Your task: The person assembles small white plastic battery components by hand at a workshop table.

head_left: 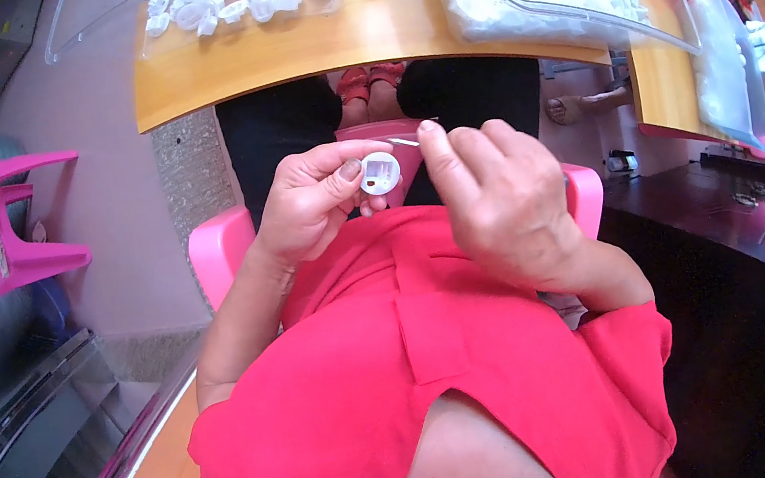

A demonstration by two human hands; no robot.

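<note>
My left hand (315, 199) pinches a small round white plastic case (380, 167) between thumb and fingers, above my lap. A greyish rectangular recess and a small dark reddish-brown spot show on its face. Just to the right, my right hand (504, 185) is closed around a thin, pale, pointed tool (404, 142). Its tip points left toward the case, and a small gap seems to lie between them. My right fingers hide most of the tool's handle, so its exact kind cannot be told.
A wooden table (279, 58) stands ahead of me. On it are a clear tray (249, 21) of white plastic pieces at left and a fuller clear bin (517, 10) at right. A pink chair (14, 227) stands to the left. At far right is a dark glossy surface (691, 205).
</note>
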